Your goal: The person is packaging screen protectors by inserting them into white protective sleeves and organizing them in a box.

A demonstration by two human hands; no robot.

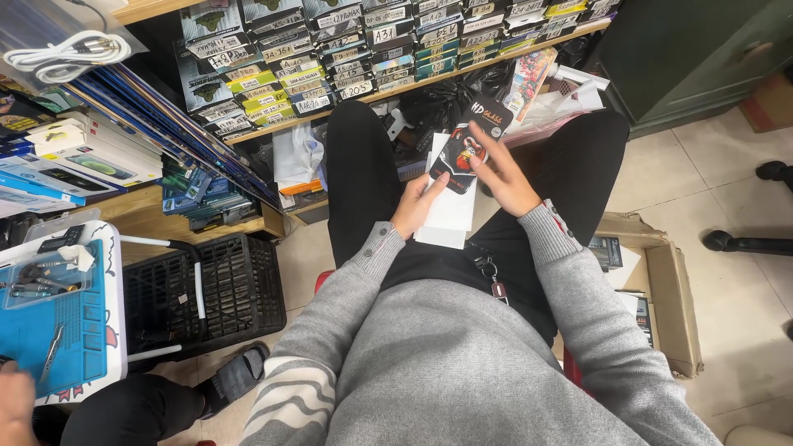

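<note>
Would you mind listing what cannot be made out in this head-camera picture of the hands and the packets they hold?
- White packet: its front is covered by the black packet and the left hand.
- Black packet: its right edge is hidden under the right hand.
- Right hand's fingers: their undersides face away, so the grip is unclear.
- Cardboard box: its contents are partly hidden by the right sleeve.
- Another person's hand: cut off by the left edge.

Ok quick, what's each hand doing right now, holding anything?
Left hand: closed on the white flat packet, thumb on top.
Right hand: fingers closed around the black screen-protector pack.
</note>
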